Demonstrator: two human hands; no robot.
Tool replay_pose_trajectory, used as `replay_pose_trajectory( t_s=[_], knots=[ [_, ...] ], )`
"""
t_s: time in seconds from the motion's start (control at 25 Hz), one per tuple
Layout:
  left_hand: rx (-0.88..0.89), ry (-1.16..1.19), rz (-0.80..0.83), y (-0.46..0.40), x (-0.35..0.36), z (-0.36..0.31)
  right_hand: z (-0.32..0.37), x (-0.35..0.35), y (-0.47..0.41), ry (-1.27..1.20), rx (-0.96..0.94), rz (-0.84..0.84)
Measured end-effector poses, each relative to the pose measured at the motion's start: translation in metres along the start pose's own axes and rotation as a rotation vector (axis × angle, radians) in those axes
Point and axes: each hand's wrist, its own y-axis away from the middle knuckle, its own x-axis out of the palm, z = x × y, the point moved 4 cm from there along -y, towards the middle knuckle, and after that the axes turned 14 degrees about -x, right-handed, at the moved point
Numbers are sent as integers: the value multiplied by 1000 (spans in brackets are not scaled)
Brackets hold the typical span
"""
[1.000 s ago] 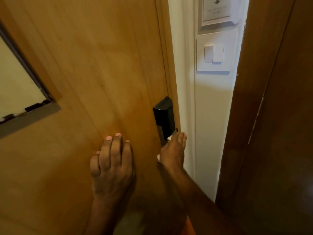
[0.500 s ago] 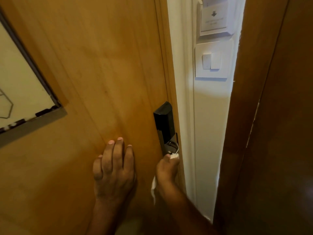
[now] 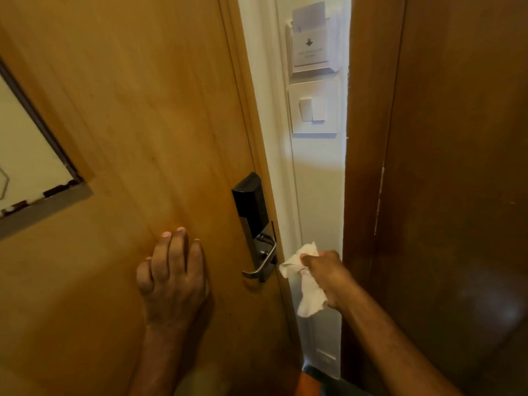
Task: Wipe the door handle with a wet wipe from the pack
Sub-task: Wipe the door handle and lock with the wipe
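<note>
my left hand (image 3: pixel 171 277) lies flat against the wooden door (image 3: pixel 128 124), fingers extended and close together, palm on the panel, holding nothing. it sits to the left of the lock set and below the level of the black lock housing (image 3: pixel 251 201).

my right hand (image 3: pixel 328 277) is closed around a white wet wipe (image 3: pixel 307 284). the wipe is crumpled; one bunched end projects past my fingertips toward the door edge, and the other end hangs down below my fist. the hand is positioned to the right of the door edge, in front of the white wall (image 3: pixel 317 181), level with the handle.

the door handle (image 3: pixel 261 262) is a metal lever mounted under the black housing, near the door's right edge. it is uncovered. the wipe's leading end is just beside the handle's mounting plate; i cannot tell whether it touches the plate or the door edge. my fingers are clear of the lever.

on the wall above, a key card holder (image 3: pixel 313 44) carries a card in its slot, and a double light switch (image 3: pixel 313 110) sits directly beneath it. a dark wooden panel (image 3: pixel 443 167) stands at the right. a framed notice (image 3: pixel 25 161) is fixed to the door at the left.
</note>
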Motion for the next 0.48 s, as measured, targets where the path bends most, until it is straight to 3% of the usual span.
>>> replay_pose_trajectory(
  t_s=[0.12,0.24,0.48],
  knots=[
    [-179,62,69,0,0,-14,-7,-44,0,-76,89,-57],
    [-327,250,231,-2,-1,-57,-8,-92,7,-361,63,-130],
    [-44,689,520,-1,-37,-207,-2,-223,38,-416,-177,-426]
  ],
)
